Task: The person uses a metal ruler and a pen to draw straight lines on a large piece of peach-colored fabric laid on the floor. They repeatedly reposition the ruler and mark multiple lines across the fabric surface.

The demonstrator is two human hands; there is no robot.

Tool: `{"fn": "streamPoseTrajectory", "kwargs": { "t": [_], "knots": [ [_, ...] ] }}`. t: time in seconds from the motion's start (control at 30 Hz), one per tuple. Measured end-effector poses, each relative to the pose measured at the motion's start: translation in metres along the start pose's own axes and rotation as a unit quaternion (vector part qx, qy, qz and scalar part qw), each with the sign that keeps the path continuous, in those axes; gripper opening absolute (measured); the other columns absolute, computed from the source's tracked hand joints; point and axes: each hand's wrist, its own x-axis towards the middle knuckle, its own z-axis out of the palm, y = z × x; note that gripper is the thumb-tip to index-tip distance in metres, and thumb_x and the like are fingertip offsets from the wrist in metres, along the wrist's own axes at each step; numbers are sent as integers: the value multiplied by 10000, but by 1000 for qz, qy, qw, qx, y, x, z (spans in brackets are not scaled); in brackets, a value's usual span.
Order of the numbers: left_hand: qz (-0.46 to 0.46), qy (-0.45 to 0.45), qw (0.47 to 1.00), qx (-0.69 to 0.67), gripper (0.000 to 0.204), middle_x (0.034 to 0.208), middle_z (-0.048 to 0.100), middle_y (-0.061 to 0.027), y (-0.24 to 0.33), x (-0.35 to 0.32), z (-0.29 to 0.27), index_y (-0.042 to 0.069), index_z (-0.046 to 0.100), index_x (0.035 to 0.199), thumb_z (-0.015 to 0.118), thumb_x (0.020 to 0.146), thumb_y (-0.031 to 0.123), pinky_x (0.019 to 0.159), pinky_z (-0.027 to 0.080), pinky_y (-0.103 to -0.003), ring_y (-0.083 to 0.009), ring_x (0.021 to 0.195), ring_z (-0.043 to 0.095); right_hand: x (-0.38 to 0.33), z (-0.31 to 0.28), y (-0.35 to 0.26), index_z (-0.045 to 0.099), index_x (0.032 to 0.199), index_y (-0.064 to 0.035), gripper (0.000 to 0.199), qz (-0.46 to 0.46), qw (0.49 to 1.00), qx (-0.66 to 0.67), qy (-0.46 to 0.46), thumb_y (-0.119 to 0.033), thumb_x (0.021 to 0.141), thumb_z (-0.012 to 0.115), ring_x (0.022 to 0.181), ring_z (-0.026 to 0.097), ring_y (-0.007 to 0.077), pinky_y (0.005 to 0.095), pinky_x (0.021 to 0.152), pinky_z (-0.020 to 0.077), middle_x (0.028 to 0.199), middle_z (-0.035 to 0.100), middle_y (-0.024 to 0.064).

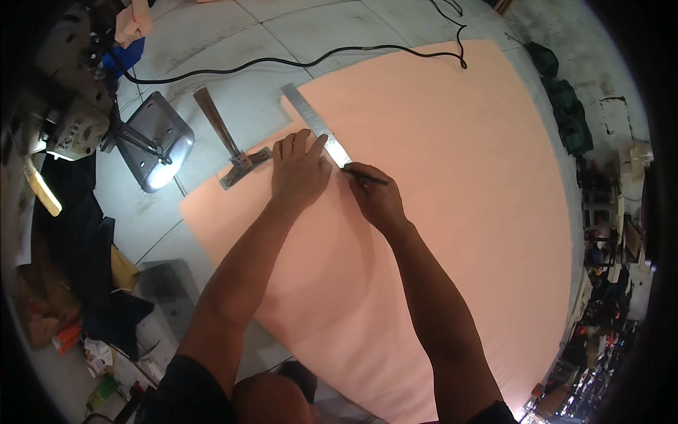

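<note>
A large peach-coloured sheet point(466, 212) with a curved far edge lies spread on the tiled floor. Across its upper left part runs a metal ruler point(305, 112), set at a slant. My left hand point(300, 169) rests flat on the sheet with fingers spread, its fingertips at the ruler's left edge. In my right hand point(378, 201) is a dark pen point(369, 177), its tip at the ruler's near end. Just left of my left hand, a hammer point(219, 131) with a wooden handle and metal head lies partly on the sheet.
A black cable point(282, 63) snakes over the floor beyond the sheet. To the left stands a machine point(74, 131) with a lit lamp and a grey pedal-like plate point(152, 134). Dark cloth point(78, 247) lies below it. Green bundles point(565, 116) and clutter line the right side.
</note>
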Motion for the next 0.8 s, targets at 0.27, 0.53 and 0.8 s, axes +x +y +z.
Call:
{"fn": "streamPoseTrajectory", "kwargs": {
  "t": [0.27,0.53,0.8],
  "knots": [
    [-10,-47,999,13,623,1454,447,-154,-3,-3,-9,110,556,1423,617,845,334,1154,265,-509,-339,1362,378,-73,-45,8,697,1147,-56,191,76,993,-54,-76,-113,976,636,964,698,268,362,857,563,1049,710,112],
    [-21,-62,998,-1,746,1493,425,-155,-2,-3,-16,112,537,1440,711,788,432,1178,237,-528,-363,1400,344,11,0,-5,707,1155,-63,221,0,999,-10,-47,-188,993,623,901,710,266,382,792,555,1034,731,125],
    [-47,-99,994,-30,821,1502,423,-146,6,3,-25,107,539,1437,767,757,508,1197,223,-506,-354,1415,335,53,8,-24,713,1143,-57,237,39,996,7,-79,-211,987,623,849,705,246,355,770,554,988,732,122]
  ]
}}
